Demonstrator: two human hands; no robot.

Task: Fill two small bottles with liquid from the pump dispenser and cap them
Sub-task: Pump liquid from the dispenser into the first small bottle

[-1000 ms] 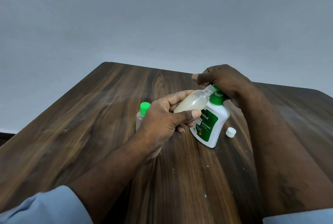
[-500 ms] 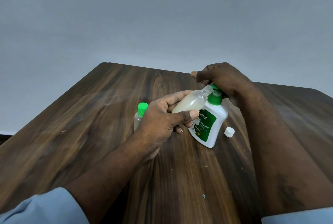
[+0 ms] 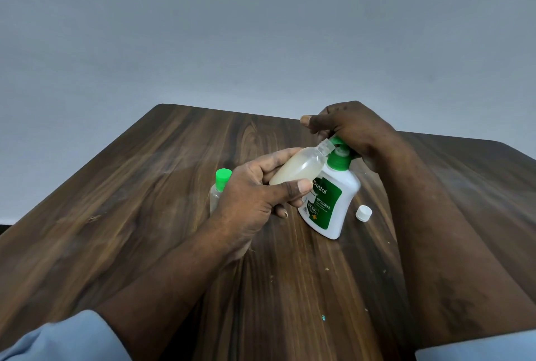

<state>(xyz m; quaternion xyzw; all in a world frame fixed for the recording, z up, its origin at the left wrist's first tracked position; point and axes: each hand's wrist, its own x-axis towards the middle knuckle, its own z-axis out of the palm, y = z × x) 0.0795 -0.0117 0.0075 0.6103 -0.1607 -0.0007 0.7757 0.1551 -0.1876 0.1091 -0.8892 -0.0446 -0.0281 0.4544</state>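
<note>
At mid-table, left hand [image 3: 255,195]: grips the small clear plastic bottle [image 3: 298,167], part full of pale cloudy liquid, tilted with its open neck at 1 o'clock against the nozzle.
Right hand [image 3: 353,128]: curled over the green pump head of the white plastic pump dispenser [image 3: 327,207], thumb out towards 9 o'clock.
Change: almost none over the last second. Both grips and the liquid level look the same, so filling is probably still under way.
Small white screw cap [image 3: 363,213]: lies at 3 o'clock of the dispenser, apart from it, not yet needed.
Green-capped clear bottle [image 3: 221,183]: upright at 9 o'clock of the left hand, partly hidden.
Dark wooden table [image 3: 145,215]: open room at 6 and 9 o'clock; the far edge at 12 o'clock is near the right hand.
</note>
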